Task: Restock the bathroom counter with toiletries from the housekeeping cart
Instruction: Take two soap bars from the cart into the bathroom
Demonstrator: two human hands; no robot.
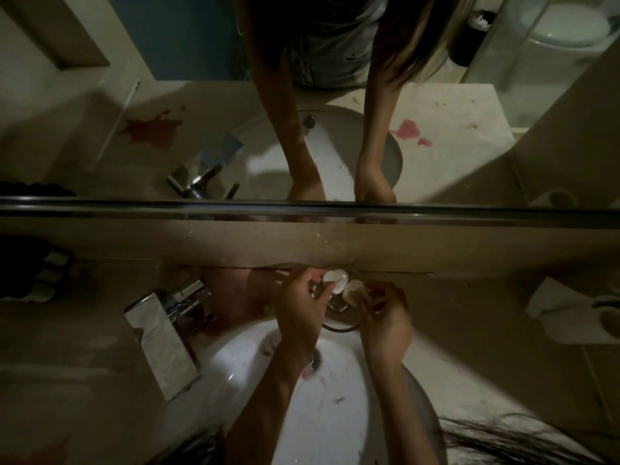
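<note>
Both my hands reach over the white sink [335, 414] to the back of the beige counter [469, 313], just below the mirror ledge. My left hand [298, 307] pinches a small round white soap [335, 277] at its edge. My right hand [385, 317] holds a second small white round soap [355, 287] right beside the first. Under them stands a clear glass dish [339, 313] on the counter; whether the soaps touch it I cannot tell.
A chrome tap [167, 330] stands left of the sink. A white paper packet [563, 317] lies at the right of the counter. A dark striped object [30, 273] sits at the far left. The mirror [302, 95] above shows reddish stains on the counter.
</note>
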